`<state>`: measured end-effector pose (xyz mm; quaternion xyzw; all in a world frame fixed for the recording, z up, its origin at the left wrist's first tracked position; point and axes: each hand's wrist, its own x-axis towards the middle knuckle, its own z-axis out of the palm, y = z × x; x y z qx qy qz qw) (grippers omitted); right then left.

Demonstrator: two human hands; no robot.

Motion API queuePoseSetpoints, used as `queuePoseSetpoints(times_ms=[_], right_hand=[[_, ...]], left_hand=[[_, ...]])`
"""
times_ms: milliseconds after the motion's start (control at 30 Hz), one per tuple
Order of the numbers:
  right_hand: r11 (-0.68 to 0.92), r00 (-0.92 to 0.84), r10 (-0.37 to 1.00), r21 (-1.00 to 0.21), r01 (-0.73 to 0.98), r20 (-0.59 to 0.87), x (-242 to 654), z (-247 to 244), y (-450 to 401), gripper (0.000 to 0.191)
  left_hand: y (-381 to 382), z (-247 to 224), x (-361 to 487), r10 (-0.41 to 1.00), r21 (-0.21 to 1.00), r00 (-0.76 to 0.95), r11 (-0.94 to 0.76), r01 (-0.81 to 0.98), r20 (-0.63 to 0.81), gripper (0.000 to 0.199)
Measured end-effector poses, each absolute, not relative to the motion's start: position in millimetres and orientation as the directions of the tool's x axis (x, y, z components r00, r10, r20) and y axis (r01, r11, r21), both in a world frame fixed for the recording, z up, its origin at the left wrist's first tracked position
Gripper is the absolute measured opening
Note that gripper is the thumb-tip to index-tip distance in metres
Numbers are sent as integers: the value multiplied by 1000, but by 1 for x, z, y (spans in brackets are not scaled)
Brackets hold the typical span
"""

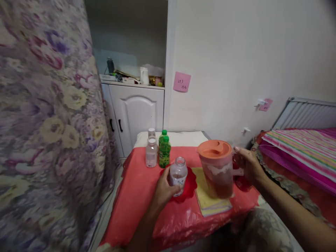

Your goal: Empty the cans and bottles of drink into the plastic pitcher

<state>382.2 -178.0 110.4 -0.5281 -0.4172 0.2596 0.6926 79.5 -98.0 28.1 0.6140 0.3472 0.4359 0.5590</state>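
My left hand [166,189] is wrapped round a clear, uncapped bottle [179,175] with a little brownish content, over a red scalloped plate [193,182]. My right hand [248,162] grips the handle of a clear pitcher [219,175] with an orange lid [215,149] and brownish liquid low inside. The pitcher is above a yellow cloth [208,206], to the right of the bottle; the two do not touch.
Two white-capped clear bottles [151,154] and two green bottles [164,154] stand at the back left of the red-covered table [131,196]. A floral curtain [52,122] hangs left; a bed [301,150] is at right, a cabinet [139,112] behind.
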Motion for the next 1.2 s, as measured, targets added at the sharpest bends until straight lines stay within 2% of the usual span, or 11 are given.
queuePoseSetpoints(times_ms=[133,333,667,933,1033,1100,1200], right_hand=[[395,616,728,-918,-19,300,390,81,-173,48],[457,663,673,-889,-25,327,391,43,-159,42],[455,690,635,-890,28,347,393,16,-158,43],[318,618,691,-925,206,375,401,11,-180,32],[246,578,729,-928,279,367,404,2,-206,47],[150,563,744,-911,385,360,408,-12,-225,57],[-85,598,752,-858,506,278,416,-42,-244,56]], left_hand=[[-97,28,84,909,991,394,-118,-65,135,71],[-95,26,85,914,994,389,-105,-43,113,71],[-91,21,86,921,994,377,-108,4,98,75],[-87,11,88,926,991,364,-128,44,103,81],[-88,13,87,924,989,368,-137,56,107,79],[-89,16,87,920,989,378,-137,48,109,77],[-90,19,88,914,990,392,-133,37,108,73]])
